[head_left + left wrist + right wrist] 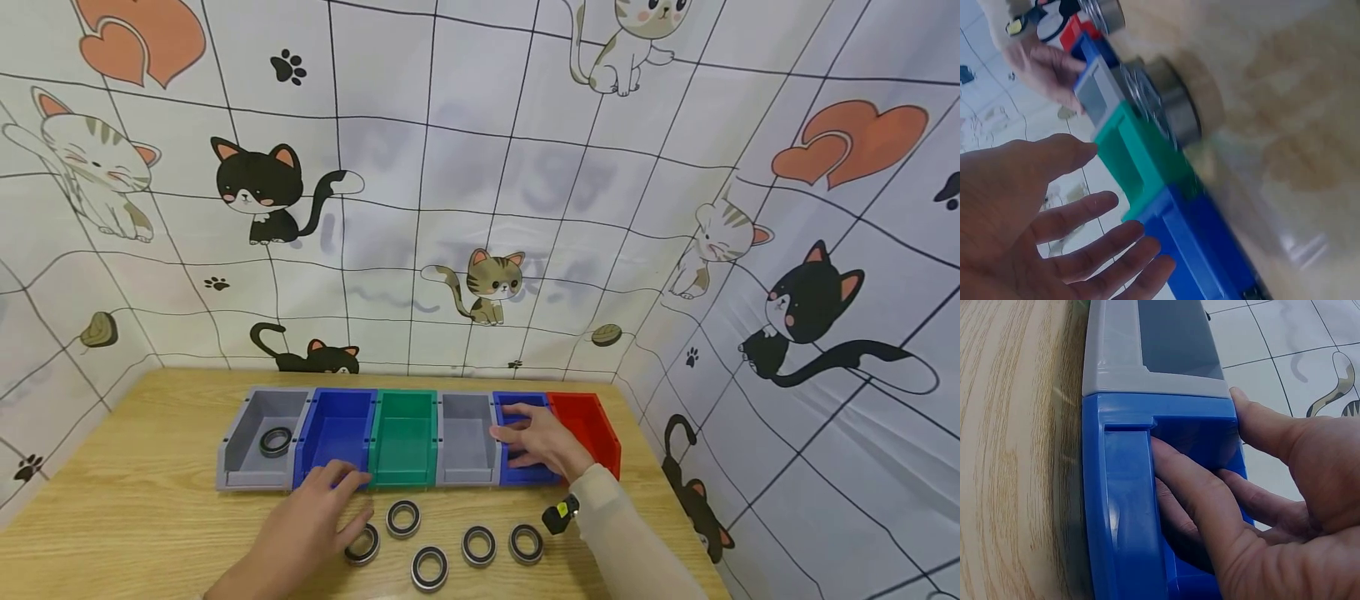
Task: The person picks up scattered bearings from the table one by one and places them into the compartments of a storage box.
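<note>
A white cloth point(465, 192) with cats, hearts and black lines hangs beyond both hands. Under the hands is a wooden surface point(165, 450). Six bins stand side by side in a row on it.

Farthest out, to the left of the left hand, is a grey bin point(258, 481), and one ring point(276, 442) lies inside it. Just past the left hand's fingers is a blue bin point(336, 421), with a corner hidden by that hand. Between the two hands are a green bin point(405, 442) and another grey bin point(467, 446). The right hand reaches into a second blue bin point(528, 477). A red bin point(581, 417) is just right of that hand, partly behind the wrist.

The left hand point(315, 510) has its fingers loose and apart. The right hand point(546, 435) has its fingers spread and a bit bent.

A small black and yellow thing point(559, 515) sits by the right wrist. Five more rings lie on the surface: one point(350, 554) by the left thumb, and four point(430, 569) between the hands, nearer the person.
</note>
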`<state>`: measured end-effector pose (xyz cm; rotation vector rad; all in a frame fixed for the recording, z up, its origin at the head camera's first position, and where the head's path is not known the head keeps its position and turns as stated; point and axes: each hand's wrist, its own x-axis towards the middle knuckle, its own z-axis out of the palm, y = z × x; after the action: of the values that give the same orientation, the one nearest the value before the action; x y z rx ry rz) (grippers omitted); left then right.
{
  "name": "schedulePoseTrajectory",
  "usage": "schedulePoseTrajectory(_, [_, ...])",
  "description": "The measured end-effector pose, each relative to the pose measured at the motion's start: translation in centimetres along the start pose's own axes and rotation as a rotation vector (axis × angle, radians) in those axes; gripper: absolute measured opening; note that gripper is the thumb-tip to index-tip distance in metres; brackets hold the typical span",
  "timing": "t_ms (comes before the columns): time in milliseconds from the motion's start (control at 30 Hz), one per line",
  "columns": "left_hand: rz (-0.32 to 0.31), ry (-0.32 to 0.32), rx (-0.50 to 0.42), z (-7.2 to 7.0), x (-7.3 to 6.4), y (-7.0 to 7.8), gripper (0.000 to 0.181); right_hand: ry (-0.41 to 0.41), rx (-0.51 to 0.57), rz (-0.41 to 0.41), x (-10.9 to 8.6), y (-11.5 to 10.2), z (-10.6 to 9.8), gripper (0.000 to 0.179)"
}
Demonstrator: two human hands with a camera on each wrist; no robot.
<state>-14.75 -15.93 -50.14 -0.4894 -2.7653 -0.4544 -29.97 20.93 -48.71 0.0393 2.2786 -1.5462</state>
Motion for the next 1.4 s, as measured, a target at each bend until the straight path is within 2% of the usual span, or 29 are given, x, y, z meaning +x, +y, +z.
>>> schedulePoseTrajectory(200, [0.035,-0.104,-0.050,1.0,-0.6,1.0,0.043,-0.002,0.004,-0.002,-0.1,0.2,-0.1,0.083])
schedulePoseTrajectory(333, [0.058,-0.202,-0.094,1.6,-0.8,1.1,0.051,-0.001,0.011,-0.001,-0.2,0.3,-0.1,0.083])
schedulePoseTrajectory(467, [0.047,-0.302,-0.125,1.9,-0.9,1.0,0.051,-0.001,0.015,-0.003,-0.2,0.5,-0.1,0.082])
schedulePoseTrajectory(567, [0.032,-0.348,-0.141,2.1,-0.9,1.0,0.048,-0.002,0.014,-0.004,-0.2,0.5,-0.1,0.082])
schedulePoseTrajectory(967, [0.026,-0.387,-0.146,2.4,-0.9,0.6,0.041,-0.005,0.004,-0.005,-0.3,0.2,-0.1,0.081])
schedulePoseTrajectory(1400, [0.043,-0.345,-0.101,2.3,-0.8,0.9,0.033,0.006,-0.001,-0.005,-0.2,0.1,-0.1,0.083])
